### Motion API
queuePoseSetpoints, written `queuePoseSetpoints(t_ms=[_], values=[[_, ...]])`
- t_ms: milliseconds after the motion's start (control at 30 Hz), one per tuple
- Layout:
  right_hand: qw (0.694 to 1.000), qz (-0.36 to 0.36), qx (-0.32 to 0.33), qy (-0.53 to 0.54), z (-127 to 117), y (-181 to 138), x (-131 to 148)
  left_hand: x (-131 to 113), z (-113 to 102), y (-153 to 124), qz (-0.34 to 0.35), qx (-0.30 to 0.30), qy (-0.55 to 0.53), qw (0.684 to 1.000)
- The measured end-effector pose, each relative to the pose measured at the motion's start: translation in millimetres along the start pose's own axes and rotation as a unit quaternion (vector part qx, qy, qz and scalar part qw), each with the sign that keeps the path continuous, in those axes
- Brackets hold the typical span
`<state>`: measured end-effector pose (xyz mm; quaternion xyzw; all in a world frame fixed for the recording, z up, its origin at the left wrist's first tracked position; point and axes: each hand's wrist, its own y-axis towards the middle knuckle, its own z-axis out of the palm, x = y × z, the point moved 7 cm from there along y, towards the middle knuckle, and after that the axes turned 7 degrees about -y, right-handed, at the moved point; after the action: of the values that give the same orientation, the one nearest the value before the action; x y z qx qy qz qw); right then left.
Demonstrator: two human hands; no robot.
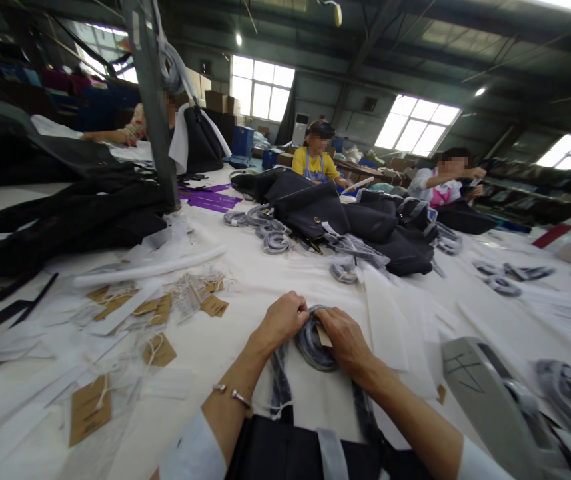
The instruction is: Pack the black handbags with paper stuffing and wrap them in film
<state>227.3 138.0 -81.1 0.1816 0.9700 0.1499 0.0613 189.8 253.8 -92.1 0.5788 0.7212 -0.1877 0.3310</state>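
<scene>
My left hand (285,320) and my right hand (342,337) are both closed on a coiled grey webbing strap (312,350) in front of me on the white table (245,280). A small brown tag (323,336) is pinched under my right thumb against the coil. The strap's loose ends run down toward a dark bag (285,450) at the near edge, between my forearms. A metal bracelet sits on my left wrist.
Brown paper tags with strings (158,349) and white paper strips lie scattered at left. More coiled straps (276,241) and dark bags (365,227) are piled mid-table. A grey pole (158,120) rises at left. Three other people work at the far side. A grey machine part (485,393) is at right.
</scene>
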Motion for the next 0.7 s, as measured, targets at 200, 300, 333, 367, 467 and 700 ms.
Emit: queuePoseSetpoints(t_ms=[200,300,333,367,467,700], values=[[1.000,-0.016,0.006,0.004,0,0,5,4,-9,-5,-0.061,-0.084,0.105,0.989],[0.999,-0.044,0.015,0.026,0,-2,9,6,-14,-4,-0.057,-0.109,0.103,0.987],[0.998,-0.049,0.018,0.029,1,-2,10,8,-14,-3,-0.056,-0.102,0.082,0.990],[0.998,-0.050,0.021,0.026,1,-2,10,9,-12,-1,-0.050,-0.085,0.049,0.994],[0.999,-0.022,0.028,-0.002,2,0,7,7,-6,2,-0.008,-0.024,-0.062,0.998],[0.999,-0.016,0.040,-0.002,-3,-1,9,2,-6,1,-0.013,-0.031,-0.032,0.999]])
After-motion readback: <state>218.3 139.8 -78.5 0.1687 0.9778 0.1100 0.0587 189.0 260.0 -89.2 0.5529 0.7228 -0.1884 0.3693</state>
